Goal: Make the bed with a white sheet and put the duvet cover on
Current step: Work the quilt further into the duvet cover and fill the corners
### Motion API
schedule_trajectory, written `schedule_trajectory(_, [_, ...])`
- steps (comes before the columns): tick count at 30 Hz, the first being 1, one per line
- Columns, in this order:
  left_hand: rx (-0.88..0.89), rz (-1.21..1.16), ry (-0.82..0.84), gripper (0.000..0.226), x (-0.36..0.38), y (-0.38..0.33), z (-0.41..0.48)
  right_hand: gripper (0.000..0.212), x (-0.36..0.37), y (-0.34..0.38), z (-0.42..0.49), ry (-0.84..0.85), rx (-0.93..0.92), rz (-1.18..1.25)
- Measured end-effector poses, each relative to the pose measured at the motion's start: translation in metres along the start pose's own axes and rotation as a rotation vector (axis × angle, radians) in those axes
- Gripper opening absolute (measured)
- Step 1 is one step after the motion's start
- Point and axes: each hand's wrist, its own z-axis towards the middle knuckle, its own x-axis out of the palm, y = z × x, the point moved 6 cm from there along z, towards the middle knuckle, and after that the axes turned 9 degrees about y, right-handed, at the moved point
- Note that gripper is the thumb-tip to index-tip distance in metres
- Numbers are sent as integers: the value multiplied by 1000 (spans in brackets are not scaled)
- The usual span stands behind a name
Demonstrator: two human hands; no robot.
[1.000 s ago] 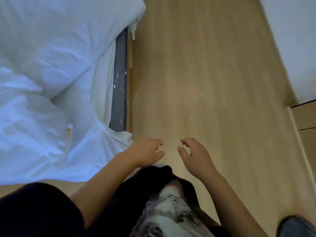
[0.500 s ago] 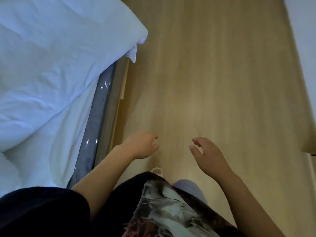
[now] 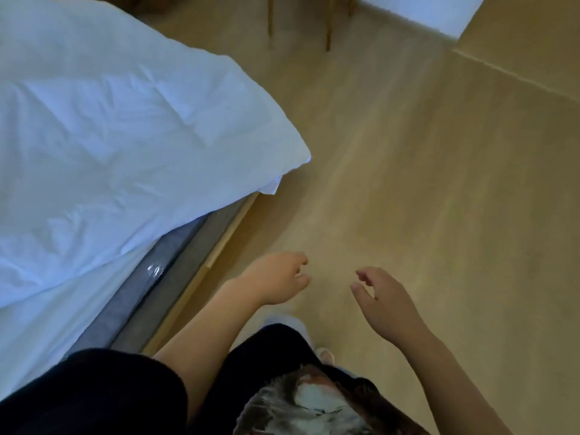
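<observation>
A puffy white duvet [image 3: 131, 130] lies on the bed at the left, its corner hanging past the foot end. Under it a white sheet [image 3: 53, 315] drapes over the side of the mattress [image 3: 150, 287], whose grey, plastic-wrapped edge shows above the light wooden bed frame [image 3: 201, 274]. My left hand [image 3: 276, 277] hovers over the floor beside the frame, fingers loosely curled, holding nothing. My right hand [image 3: 383, 299] is a little to its right, fingers apart and empty. Neither hand touches the bedding.
Light wooden floor [image 3: 423, 189] stretches ahead and to the right. Wooden chair legs [image 3: 328, 23] stand at the top middle, with a white wall [image 3: 433, 11] behind. A wooden furniture side [image 3: 533, 42] fills the top right. My dark clothes and a shoe [image 3: 324, 354] show below.
The view has swung along the bed side toward its foot corner; the bed now lies diagonally and chair legs have come into view. Both hands stay empty in front of me.
</observation>
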Motion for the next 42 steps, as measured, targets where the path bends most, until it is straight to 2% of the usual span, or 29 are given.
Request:
schedule_trajectory(4, [-129, -172, -197, 36, -85, 19, 31, 36, -60, 53, 115, 107, -192, -92])
schedule_trajectory(9, [-383, -300, -254, 41, -169, 84, 84, 41, -115, 100, 260, 260, -309, -170])
schedule_trajectory(15, [-352, -296, -242, 46, -327, 87, 196, 40, -212, 141, 403, 321, -326, -204])
schedule_trajectory(21, [-301, -327, -340, 42, -481, 76, 320, 38, -310, 167, 556, 303, -330, -243])
schedule_trajectory(27, [-462, -480, -345, 42, -560, 106, 398, 39, -385, 222, 723, 403, -390, -347])
schedule_trajectory(31, [-601, -682, -396, 41, -592, 143, 395, 39, -383, 307, 800, 542, -528, -484])
schedule_trajectory(36, [-797, -826, -492, 43, -642, 227, 389, 35, -348, 426, 872, 679, -771, -613])
schedule_trajectory(42, [-853, -941, -542, 43, -740, 340, 400, 36, -317, 563, 965, 787, -858, -760])
